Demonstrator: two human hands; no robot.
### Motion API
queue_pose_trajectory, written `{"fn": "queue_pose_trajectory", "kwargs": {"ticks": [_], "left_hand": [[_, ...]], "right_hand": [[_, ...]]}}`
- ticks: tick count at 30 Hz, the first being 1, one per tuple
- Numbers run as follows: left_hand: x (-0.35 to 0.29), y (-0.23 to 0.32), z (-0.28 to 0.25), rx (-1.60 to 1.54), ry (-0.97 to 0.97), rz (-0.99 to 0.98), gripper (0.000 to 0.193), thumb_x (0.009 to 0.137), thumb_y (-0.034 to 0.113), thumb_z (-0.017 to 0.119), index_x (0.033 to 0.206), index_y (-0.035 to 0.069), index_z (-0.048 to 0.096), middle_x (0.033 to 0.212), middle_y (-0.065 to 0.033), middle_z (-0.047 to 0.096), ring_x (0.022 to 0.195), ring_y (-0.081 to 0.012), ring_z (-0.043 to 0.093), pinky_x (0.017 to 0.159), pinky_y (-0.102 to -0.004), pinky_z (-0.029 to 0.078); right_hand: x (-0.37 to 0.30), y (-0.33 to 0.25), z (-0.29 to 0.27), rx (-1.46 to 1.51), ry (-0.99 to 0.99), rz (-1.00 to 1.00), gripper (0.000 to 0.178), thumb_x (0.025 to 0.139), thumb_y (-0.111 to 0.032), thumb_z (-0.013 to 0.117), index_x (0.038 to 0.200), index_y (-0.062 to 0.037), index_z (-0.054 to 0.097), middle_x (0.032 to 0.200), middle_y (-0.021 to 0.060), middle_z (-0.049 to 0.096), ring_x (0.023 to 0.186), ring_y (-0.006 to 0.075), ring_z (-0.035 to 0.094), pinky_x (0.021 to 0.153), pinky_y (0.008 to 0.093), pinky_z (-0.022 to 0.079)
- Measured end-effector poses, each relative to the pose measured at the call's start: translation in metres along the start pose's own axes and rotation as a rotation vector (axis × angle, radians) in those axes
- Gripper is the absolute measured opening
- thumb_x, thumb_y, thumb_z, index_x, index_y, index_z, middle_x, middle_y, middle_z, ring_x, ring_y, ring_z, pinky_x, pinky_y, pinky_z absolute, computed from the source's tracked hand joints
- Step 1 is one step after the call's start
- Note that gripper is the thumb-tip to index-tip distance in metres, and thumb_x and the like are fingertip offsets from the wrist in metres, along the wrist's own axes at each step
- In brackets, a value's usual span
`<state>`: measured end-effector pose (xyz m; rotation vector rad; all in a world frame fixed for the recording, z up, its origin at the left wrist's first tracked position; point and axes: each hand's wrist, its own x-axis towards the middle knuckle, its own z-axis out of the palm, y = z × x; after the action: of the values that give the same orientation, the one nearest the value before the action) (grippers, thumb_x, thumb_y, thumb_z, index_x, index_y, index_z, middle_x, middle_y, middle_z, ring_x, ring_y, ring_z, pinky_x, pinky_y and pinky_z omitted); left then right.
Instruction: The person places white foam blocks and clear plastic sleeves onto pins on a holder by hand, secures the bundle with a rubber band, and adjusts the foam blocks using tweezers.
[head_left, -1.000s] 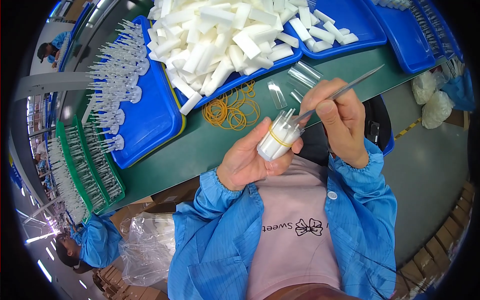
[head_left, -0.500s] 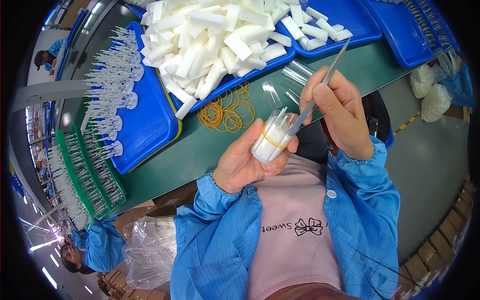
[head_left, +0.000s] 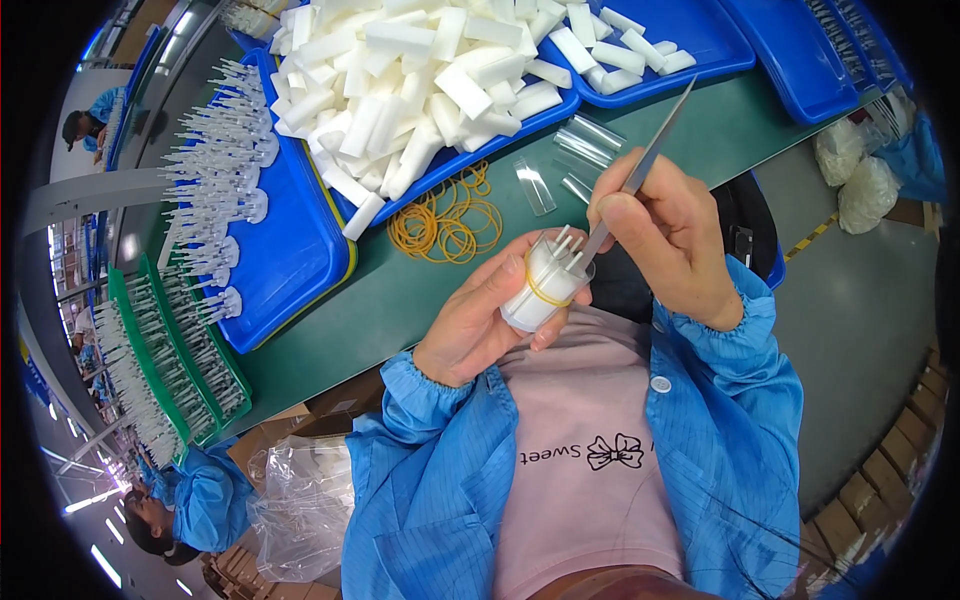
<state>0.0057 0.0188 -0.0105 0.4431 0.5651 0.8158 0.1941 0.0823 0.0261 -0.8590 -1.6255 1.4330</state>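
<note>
In front of my chest, my left hand (head_left: 475, 318) is closed around a short clear plastic holder (head_left: 537, 303) with white blocks inside. A yellow rubber band (head_left: 545, 292) runs around its middle, and several thin white rods (head_left: 567, 246) stick out of its top. My right hand (head_left: 672, 238) pinches a pair of pointed metal tweezers (head_left: 652, 152). Their sharp tips point up and away, while the broad end reaches down to the rim of the holder. How far that end goes in is hard to see.
Beyond my hands lie loose yellow rubber bands (head_left: 445, 232) and clear plastic pieces (head_left: 534, 187) on the green table (head_left: 300, 372). A heap of white foam blocks (head_left: 400, 95) fills a blue tray. Left are white pronged parts (head_left: 220, 170) and green racks (head_left: 150, 340). A co-worker (head_left: 205, 505) sits lower left.
The holder has tilted slightly and more rods show at its top. My right hand and the tweezers have shifted a little left. The whole view has moved slightly.
</note>
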Motion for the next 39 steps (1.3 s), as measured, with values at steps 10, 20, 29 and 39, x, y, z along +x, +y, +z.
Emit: {"fn": "queue_pose_trajectory", "kwargs": {"ticks": [10, 20, 29, 39], "left_hand": [[0.007, -0.010, -0.011, -0.345, -0.009, 0.006, 0.057, 0.098, 0.043, 0.035, 0.138, 0.003, 0.031, 0.115, -0.0148, 0.050, 0.093, -0.0231, 0.053, 0.074, -0.0335, 0.047], [0.008, -0.014, -0.004, -0.062, 0.102, 0.066, 0.069, 0.091, 0.055, 0.043, 0.133, 0.001, 0.036, 0.107, -0.0146, 0.053, 0.088, -0.0232, 0.052, 0.076, -0.0356, 0.046], [0.006, -0.010, 0.003, -0.029, 0.020, 0.072, 0.060, 0.094, 0.044, 0.047, 0.134, 0.001, 0.037, 0.122, -0.0112, 0.053, 0.098, -0.0165, 0.055, 0.088, -0.0304, 0.046], [0.001, -0.011, 0.017, 0.232, 0.239, 0.126, 0.067, 0.090, 0.050, 0.050, 0.133, -0.001, 0.039, 0.111, -0.0136, 0.055, 0.091, -0.0195, 0.056, 0.083, -0.0316, 0.044]], "right_hand": [[0.006, 0.019, -0.015, 0.284, 0.115, -0.115, 0.024, 0.096, -0.024, 0.049, 0.093, -0.0008, 0.054, 0.083, 0.0042, 0.056, 0.070, 0.0090, 0.055, 0.064, 0.0225, 0.046], [0.010, 0.025, -0.011, 0.217, 0.095, -0.090, 0.021, 0.096, -0.022, 0.050, 0.094, -0.0011, 0.053, 0.084, 0.0031, 0.056, 0.072, 0.0076, 0.055, 0.064, 0.0216, 0.046], [0.008, 0.024, -0.007, 0.302, -0.033, 0.013, 0.017, 0.096, -0.017, 0.049, 0.093, -0.0007, 0.053, 0.082, 0.0023, 0.056, 0.070, 0.0050, 0.053, 0.062, 0.0186, 0.045], [-0.001, 0.009, -0.001, -0.137, 0.022, -0.041, 0.013, 0.095, -0.012, 0.049, 0.092, -0.0010, 0.054, 0.081, 0.0014, 0.056, 0.069, 0.0058, 0.054, 0.060, 0.0197, 0.045]]}}
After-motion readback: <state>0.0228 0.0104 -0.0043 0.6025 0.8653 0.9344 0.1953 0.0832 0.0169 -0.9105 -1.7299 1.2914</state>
